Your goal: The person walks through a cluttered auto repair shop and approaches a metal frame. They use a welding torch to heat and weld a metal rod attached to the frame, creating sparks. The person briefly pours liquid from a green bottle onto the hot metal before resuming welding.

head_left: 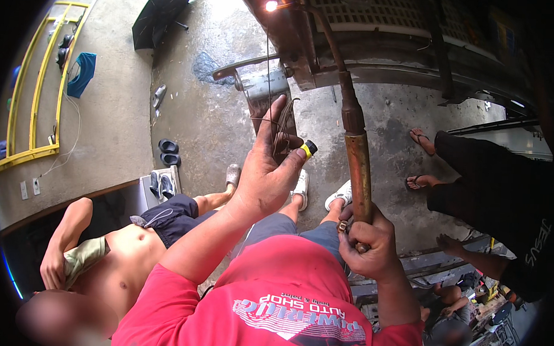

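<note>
My right hand (370, 242) is wrapped round the lower end of a gas torch (357, 170), beside its brass valve knob. The torch's worn handle rises to a thin neck that bends left at the top. A bright glow (271, 6) shines at its tip, against rusty metal (296, 45). Pinched in my left hand (270, 163) is a bundle of thin wire (283, 121), one strand running straight up toward the glow. A small yellow-and-black object (308, 150), perhaps a lighter, is also held by that thumb. The palm side of the fingers is partly hidden.
A grey metal cylinder (262, 82) on a bracket hangs behind my left hand. A shirtless person (134, 247) is close on my left; a person in black (490, 192) stands right. Slippers (169, 152), an open black umbrella (160, 16) and a yellow frame (36, 85) are farther left.
</note>
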Tool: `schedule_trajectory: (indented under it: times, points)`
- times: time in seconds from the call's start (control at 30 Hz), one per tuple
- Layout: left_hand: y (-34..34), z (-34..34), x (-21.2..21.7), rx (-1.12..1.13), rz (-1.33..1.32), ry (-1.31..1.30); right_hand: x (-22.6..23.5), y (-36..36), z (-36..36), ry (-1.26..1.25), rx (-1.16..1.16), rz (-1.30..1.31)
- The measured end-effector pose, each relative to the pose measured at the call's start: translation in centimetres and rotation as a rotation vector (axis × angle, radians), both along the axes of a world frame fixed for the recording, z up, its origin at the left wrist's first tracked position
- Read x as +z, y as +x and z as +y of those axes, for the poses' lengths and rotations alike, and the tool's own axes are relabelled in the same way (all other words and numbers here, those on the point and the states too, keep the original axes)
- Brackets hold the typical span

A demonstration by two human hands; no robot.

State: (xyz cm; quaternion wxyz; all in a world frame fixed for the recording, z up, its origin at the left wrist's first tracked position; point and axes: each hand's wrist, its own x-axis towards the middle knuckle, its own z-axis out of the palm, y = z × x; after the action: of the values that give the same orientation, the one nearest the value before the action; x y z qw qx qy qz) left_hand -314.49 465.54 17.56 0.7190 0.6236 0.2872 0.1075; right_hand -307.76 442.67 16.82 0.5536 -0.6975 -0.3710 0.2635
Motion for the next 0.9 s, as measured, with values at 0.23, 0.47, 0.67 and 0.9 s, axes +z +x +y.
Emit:
schedule_trajectory:
  times: [0.23, 0.47, 0.67, 0.9]
  points:
    - [0.0, 0.0, -0.1, 0.005, -0.003, -0.028, -0.1, 0.0, -0.1, -0.012, -0.001, 0.006]
    - [-0.1, 0.2, -0.2, -0.013, 0.031, 0.032, -0.2, 0.0, 0.1, -0.01, -0.002, -0.003]
    - [-0.1, 0.4, -0.5, -0.029, 0.011, 0.047, -0.1, 0.0, 0.0, -0.006, -0.004, 0.014]
    - [0.1, 0.2, 0.6, -0.024, 0.033, 0.011, -0.2, 0.0, -0.1, -0.011, 0.001, 0.009]
